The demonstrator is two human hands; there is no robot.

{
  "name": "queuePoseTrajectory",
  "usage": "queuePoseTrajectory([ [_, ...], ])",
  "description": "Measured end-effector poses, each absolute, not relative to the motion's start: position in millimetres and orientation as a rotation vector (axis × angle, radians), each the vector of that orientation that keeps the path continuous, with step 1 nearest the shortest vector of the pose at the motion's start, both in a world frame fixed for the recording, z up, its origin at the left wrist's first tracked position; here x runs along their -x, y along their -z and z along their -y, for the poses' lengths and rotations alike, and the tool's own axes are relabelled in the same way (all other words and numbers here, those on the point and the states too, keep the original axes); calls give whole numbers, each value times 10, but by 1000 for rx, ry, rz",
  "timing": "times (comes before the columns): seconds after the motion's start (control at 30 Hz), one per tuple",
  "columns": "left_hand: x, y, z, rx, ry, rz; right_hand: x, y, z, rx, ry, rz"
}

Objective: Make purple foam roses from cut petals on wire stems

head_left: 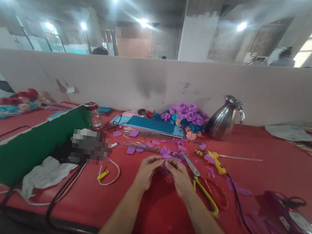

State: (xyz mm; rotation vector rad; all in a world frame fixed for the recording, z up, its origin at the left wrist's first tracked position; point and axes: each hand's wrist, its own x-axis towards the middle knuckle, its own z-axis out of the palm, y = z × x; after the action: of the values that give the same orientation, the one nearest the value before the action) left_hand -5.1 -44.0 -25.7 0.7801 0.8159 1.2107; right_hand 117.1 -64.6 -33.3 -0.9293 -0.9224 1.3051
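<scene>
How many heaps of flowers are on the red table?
2: a red, pink and blue heap at far left, and a mostly purple heap near the partition, left of the steel jug. Others may be hidden behind the green board.

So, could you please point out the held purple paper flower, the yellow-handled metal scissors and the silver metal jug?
Held purple paper flower (165, 152), head view: its petals.
Yellow-handled metal scissors (195, 171), head view: blades near the pivot.
Silver metal jug (221, 122), head view: middle of its body.

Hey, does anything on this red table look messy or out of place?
Yes: purple scraps lie scattered around the scissors and yellow corded tool, looking untidy. A crumpled white wad beside the green panel looks discarded.
</scene>
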Motion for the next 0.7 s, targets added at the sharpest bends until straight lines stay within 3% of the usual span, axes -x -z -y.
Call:
queuePoseTrajectory([
  [0.7,94,283,451,-1146,-1409,-771,-1166,369,646,1051,-778,1230],
])
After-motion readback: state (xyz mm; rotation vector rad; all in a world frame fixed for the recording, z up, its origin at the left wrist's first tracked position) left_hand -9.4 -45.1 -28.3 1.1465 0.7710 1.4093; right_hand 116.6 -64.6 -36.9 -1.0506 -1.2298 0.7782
